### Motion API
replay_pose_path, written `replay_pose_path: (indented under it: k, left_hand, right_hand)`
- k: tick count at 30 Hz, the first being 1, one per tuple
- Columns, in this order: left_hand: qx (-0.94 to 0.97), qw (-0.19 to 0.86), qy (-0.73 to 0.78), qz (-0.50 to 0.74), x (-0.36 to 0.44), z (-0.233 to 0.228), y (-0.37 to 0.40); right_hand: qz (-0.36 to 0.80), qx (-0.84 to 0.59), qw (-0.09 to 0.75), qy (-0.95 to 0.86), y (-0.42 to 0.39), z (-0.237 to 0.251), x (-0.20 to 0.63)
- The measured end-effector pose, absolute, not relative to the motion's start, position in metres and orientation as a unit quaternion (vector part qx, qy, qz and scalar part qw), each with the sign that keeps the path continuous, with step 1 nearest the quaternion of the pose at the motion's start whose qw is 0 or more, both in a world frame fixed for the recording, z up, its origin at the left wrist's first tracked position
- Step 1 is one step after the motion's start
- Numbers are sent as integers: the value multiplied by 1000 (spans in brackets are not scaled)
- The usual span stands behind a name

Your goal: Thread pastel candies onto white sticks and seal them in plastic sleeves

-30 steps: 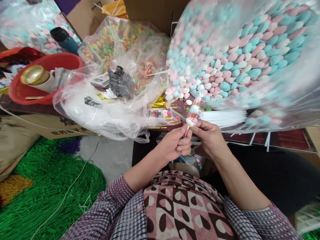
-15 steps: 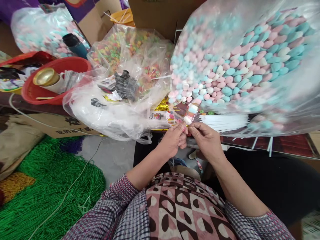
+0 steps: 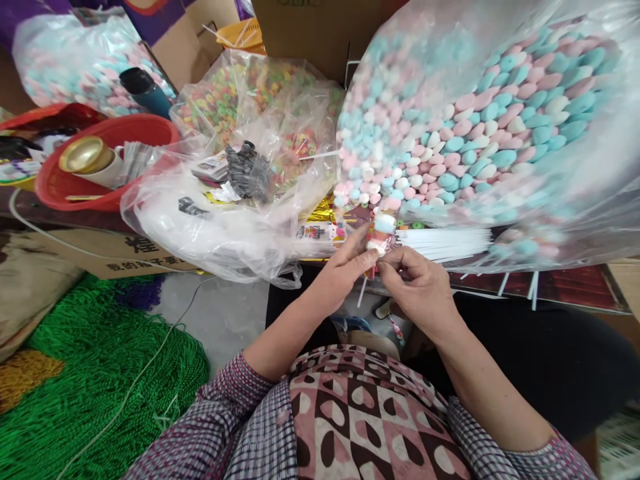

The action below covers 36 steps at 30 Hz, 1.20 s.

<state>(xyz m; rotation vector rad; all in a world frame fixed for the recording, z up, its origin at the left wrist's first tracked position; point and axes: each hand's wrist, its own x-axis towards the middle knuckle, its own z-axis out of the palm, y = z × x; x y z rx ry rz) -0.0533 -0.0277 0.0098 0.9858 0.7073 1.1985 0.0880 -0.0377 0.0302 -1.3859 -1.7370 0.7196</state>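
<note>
Below the candy bag, both hands' grips pinch a candy skewer.

left hand, right hand, fingertips pinched together

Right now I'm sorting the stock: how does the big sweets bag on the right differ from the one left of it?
The right bag is larger and holds pink, blue and white pieces; the middle bag is smaller and holds multicoloured rings in brighter colours. Both are clear plastic.
</note>
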Motion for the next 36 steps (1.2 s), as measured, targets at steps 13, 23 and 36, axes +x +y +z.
replay_pose_path:
  k: [13, 23, 36]
  left_hand:
    - [490, 628, 390, 462, -64, 32, -34]
    - [530, 650, 436, 328, -69, 30, -39]
    - [483, 732, 319, 359, -58, 19, -44]
  right_hand:
    - [195, -545, 428, -695, -40, 57, 88]
    - [171, -564, 393, -706, -40, 48, 95]
    - [590, -441, 401, -544, -55, 23, 127]
